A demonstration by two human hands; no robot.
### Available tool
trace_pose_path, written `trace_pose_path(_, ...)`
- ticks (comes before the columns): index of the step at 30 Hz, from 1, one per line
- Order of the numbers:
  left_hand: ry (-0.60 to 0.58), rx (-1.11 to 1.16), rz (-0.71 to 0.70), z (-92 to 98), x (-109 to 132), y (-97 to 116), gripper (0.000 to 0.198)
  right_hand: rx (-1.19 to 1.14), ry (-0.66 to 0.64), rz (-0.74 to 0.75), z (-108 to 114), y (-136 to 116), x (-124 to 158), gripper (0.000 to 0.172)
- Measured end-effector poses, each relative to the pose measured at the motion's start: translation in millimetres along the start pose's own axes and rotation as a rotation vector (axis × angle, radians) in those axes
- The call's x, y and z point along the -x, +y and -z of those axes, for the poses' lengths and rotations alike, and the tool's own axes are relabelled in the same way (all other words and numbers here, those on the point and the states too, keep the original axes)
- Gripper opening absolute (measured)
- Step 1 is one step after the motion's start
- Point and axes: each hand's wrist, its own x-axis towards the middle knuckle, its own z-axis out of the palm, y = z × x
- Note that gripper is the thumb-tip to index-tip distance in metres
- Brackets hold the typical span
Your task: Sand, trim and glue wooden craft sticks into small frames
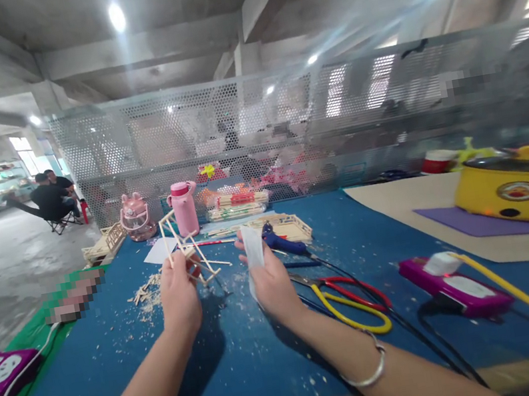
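In my left hand (179, 296) is a small openwork frame of thin wooden sticks (190, 247), pinched near its lower left side and raised above the blue table top (123, 384). My right hand (277, 287) grips a whitish, translucent flat strip (253, 247), which stands upright between thumb and fingers; its material is unclear. The two hands are apart. Just beyond the right hand lies a blue glue gun (287, 243) with a dark cable. Scissors (325, 301) with red and yellow handles rest right of the right wrist. Wood scraps (147, 292) are scattered left of the left hand.
Behind are a wooden stick tray (294, 225), bundled sticks (238, 206), a pink flask (184, 211) and a pink jug (137, 219). To the right are a purple power strip (478, 294) and a yellow electric pot (521, 189). A perforated metal screen (143, 137) borders the table.
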Motion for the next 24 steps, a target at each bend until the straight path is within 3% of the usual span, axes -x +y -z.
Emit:
trace_pose_path(3,0.092,0.205,0.230,4.8,-15,6,0.016,-0.145,-0.062,-0.202,-3,-3,2,0.055)
trace_pose_path(6,0.124,0.259,0.301,7.3,-20,6,0.020,-0.242,-0.141,-0.335,-11,-4,9,0.054)
trace_pose_path(8,0.113,0.195,0.259,7.9,-19,1,0.021,-0.303,-0.149,-0.383,-14,-6,12,0.054)
trace_pose_path(11,0.036,-0.108,0.126,9.7,-14,-12,0.019,-0.396,-0.134,-0.421,-17,-10,13,0.053)
trace_pose_path(14,-0.182,-0.398,0.023,11.7,-8,-26,0.021,-0.470,-0.136,-0.443,-16,-16,11,0.054)
trace_pose_path(17,-0.369,-0.452,-0.032,11.9,-5,-31,0.024,-0.523,-0.140,-0.443,-14,-19,9,0.055)
trace_pose_path(20,-0.371,-0.497,-0.124,11.7,-4,-25,0.024,-0.505,-0.166,-0.397,-12,-17,7,0.056)
trace_pose_path(24,-0.274,-0.575,-0.248,11.8,-2,-17,0.023,-0.188,-0.123,-0.176,-9,-11,8,0.058)
